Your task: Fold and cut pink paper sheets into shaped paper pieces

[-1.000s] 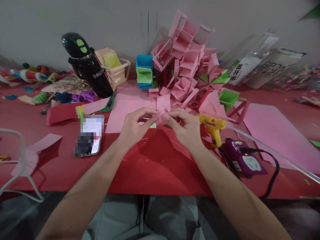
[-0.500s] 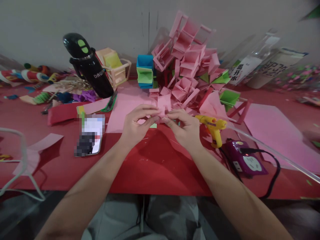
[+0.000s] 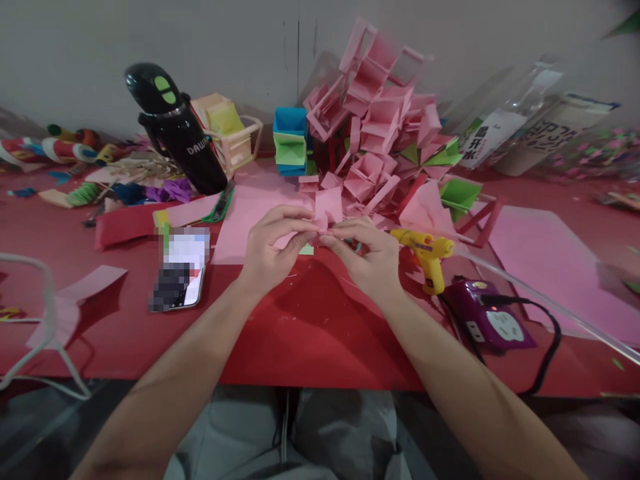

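Between my hands is a small piece of pink paper [image 3: 323, 225], mostly covered by the fingertips. My left hand [image 3: 274, 248] pinches its left side between thumb and fingers. My right hand [image 3: 369, 252] pinches the right side, the two thumbs almost meeting. Just behind the fingers stands a squarish pink paper panel [image 3: 329, 202]; whether it joins the held piece I cannot tell. Under the hands lie a pink sheet [image 3: 234, 233] and a small light green scrap [image 3: 307, 250]. A yellow glue gun [image 3: 425, 253] rests to the right of my right hand.
A heap of folded pink paper chairs [image 3: 375, 113] leans on the wall. A black bottle [image 3: 183, 140] and a phone [image 3: 183, 270] are on the left. To the right are a purple power socket [image 3: 493, 317] with a cable, a clear bottle [image 3: 510, 113] and pink sheets [image 3: 545, 260].
Both hands stay at the same spot with the pink paper. The left fingers have shifted slightly; otherwise little differs.
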The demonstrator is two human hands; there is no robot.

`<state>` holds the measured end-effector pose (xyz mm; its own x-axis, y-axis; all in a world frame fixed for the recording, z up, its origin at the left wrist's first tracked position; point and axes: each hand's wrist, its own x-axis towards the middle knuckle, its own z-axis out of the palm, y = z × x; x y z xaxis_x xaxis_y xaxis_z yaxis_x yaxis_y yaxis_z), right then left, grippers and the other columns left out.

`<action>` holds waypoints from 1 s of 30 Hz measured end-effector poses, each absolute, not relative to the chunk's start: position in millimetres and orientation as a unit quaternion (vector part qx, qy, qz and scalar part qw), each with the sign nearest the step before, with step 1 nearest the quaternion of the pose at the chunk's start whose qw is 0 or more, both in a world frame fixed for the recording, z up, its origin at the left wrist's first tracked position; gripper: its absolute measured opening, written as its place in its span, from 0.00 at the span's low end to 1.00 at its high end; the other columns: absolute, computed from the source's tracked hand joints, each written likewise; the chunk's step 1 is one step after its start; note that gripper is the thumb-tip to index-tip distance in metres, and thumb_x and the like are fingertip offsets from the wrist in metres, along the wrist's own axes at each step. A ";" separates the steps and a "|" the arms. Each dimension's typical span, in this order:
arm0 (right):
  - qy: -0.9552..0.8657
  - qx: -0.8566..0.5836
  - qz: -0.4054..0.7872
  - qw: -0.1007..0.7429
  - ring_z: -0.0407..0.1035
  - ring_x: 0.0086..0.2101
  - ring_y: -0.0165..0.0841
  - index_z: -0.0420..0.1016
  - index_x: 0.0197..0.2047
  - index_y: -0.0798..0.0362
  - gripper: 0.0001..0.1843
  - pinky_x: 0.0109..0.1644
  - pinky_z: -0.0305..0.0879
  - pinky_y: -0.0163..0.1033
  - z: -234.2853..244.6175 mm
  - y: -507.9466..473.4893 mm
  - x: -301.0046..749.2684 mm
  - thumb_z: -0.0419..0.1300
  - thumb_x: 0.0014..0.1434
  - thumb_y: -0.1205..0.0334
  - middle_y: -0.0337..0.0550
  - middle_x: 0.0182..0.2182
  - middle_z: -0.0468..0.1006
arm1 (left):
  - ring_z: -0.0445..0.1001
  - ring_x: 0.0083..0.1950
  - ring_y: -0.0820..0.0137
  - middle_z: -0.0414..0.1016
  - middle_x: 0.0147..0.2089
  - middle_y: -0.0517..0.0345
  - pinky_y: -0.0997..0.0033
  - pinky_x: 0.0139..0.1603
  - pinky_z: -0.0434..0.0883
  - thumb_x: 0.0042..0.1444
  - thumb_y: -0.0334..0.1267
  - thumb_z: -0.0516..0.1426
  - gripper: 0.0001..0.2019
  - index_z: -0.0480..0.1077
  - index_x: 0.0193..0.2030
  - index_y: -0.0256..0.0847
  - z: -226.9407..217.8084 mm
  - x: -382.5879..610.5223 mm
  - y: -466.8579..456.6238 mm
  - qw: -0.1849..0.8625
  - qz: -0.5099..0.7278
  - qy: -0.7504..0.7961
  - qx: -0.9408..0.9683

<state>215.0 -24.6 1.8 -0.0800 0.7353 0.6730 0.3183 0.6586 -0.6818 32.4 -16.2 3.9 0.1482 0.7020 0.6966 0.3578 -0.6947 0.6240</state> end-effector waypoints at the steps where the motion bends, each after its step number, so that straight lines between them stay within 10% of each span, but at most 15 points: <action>1: -0.716 -0.372 0.175 0.564 0.75 0.35 0.35 0.82 0.33 0.45 0.03 0.45 0.69 0.45 2.3 -25.0 214.9 0.69 0.58 0.63 0.38 0.31 0.83 | 0.79 0.49 0.66 0.81 0.47 0.54 0.62 0.52 0.75 0.63 0.38 0.61 0.05 0.80 0.38 0.45 3.1 32.6 -15.8 0.147 0.553 0.355 0.740; 30: -0.739 -0.329 0.154 0.568 0.72 0.33 0.32 0.78 0.33 0.48 0.05 0.39 0.69 0.42 0.7 -23.6 218.6 0.67 0.59 0.67 0.38 0.31 0.79 | 0.76 0.54 0.65 0.77 0.53 0.52 0.60 0.53 0.74 0.64 0.31 0.59 0.07 0.78 0.44 0.45 1.1 27.9 -11.5 0.058 0.527 0.287 0.798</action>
